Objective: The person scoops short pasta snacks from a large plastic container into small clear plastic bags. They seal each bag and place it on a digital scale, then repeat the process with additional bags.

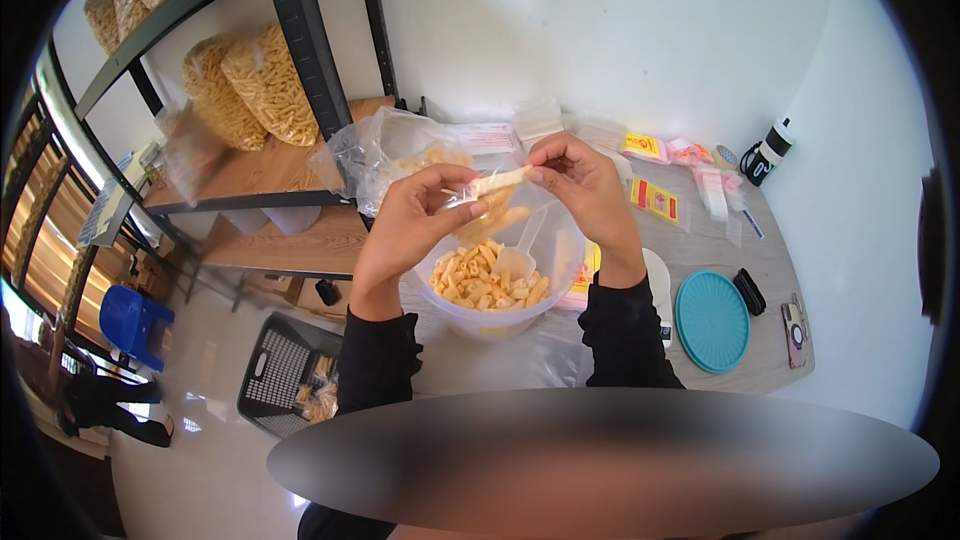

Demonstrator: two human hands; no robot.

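Observation:
In front of me, my left hand (418,225) and my right hand (588,190) pinch the whitish, folded-looking top of a small clear plastic bag (492,212). Tube-shaped yellow snacks show inside the bag. It hangs over a translucent plastic tub (568,258), which is partly filled with loose yellow snack pieces (470,275). A white scoop (516,262) rests in the tub among the pieces, its handle leaning up toward the far right. To the left of the hands, a larger crumpled clear bag (385,145) holds more snacks.
Yellow-and-red packets (655,200), a turquoise round lid (712,322), a black case (749,292), a phone (794,332) and a black-and-white bottle (768,152) lie right. Left are a shelf (270,172) with big snack bags (270,85), a dark crate (275,370) and a blue stool (135,325). A person (105,395) stands farther off.

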